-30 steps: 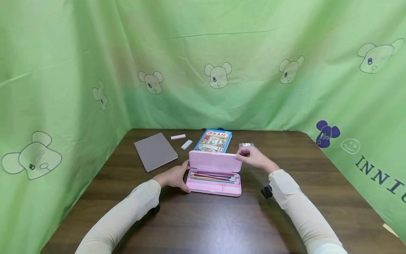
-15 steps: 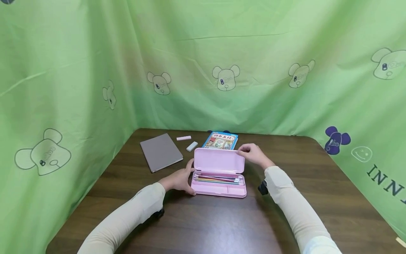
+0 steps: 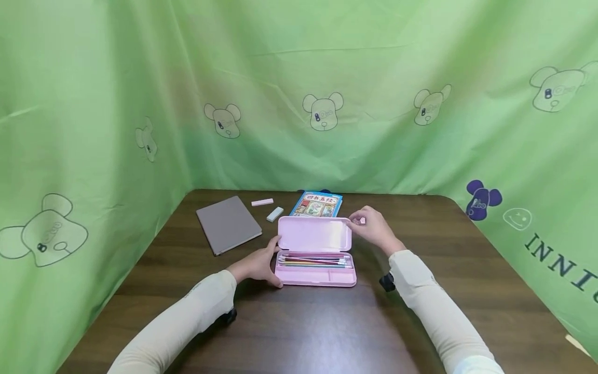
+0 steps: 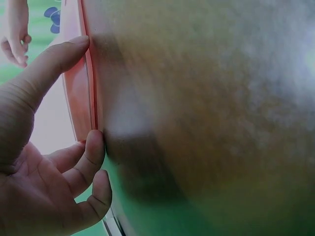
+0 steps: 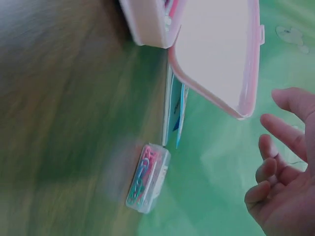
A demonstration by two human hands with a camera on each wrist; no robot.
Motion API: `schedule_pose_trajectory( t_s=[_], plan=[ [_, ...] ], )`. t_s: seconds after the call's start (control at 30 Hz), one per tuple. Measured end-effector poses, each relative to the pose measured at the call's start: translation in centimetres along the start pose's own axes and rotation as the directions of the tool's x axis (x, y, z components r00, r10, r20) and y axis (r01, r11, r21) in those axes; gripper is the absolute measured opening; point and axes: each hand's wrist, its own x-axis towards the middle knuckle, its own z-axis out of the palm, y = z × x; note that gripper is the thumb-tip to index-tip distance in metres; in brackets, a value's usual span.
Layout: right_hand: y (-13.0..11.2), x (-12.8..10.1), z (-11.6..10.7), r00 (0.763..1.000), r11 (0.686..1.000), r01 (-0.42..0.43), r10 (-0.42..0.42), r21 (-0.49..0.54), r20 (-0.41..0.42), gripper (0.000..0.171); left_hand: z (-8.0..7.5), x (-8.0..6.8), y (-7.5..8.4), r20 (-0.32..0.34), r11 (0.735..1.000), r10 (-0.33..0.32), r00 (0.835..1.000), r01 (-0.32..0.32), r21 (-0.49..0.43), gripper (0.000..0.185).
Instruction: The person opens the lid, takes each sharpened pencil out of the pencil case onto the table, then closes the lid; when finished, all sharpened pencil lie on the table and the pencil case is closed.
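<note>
Head view: pink pencil case (image 3: 315,254) at frame centre on brown table (image 3: 299,322), lid raised, coloured pencils (image 3: 314,259) inside; left hand (image 3: 257,265) grasping its left end, thumb at the hinge; right hand (image 3: 374,228) beside the lid's upper right corner, fingers released and apart from it in right wrist view; small clear box of paper clips (image 5: 147,178) mostly hidden behind that hand; colourful book (image 3: 316,203) partly covered by the lid; left wrist view strongly blurred.

Smooth, seemingly plastic pencil case (image 3: 314,236); wood-grain table (image 3: 299,322).
</note>
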Motion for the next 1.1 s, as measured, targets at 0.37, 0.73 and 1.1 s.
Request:
schedule_pose_trajectory(
  t_s=[0.37, 0.73, 1.1],
  plan=[
    [-1.0, -3.1, 0.7, 0.931, 0.99, 0.14, -0.124, -0.022, 0.344, 0.017, -0.3, 0.0, -0.1, 0.008, 1.0, -0.003, 1.0, 0.004, -0.017, 0.124],
    [-1.5, -3.2, 2.1, 0.859, 0.996, 0.092, -0.078, -0.004, 0.506, 0.015, -0.2, -0.2, 0.2, 0.016, 0.999, -0.03, 0.999, 0.03, -0.032, 0.124],
    [-1.7, -2.8, 3.2, 0.84, 0.989, 0.147, -0.136, 0.021, 0.525, 0.003, -0.3, -0.1, 0.1, 0.023, 0.999, -0.039, 0.999, 0.039, -0.023, 0.124]
  ],
)
